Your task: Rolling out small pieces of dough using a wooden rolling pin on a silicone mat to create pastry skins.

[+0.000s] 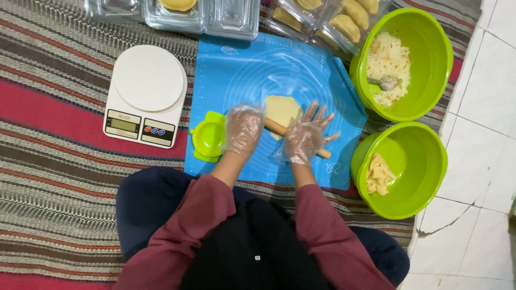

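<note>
Left hand gloved, palm down, right hand gloved, fingers splayed

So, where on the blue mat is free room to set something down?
The blue silicone mat is bare in its upper left, between the white kitchen scale and the pale dough sheet. Its lower strip before the knees is free too. Crowded: the right edge by both green plastic bowls, and the clear trays above.

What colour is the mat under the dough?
The mat is bright blue with pale circular lines, seen in the head view.
</note>
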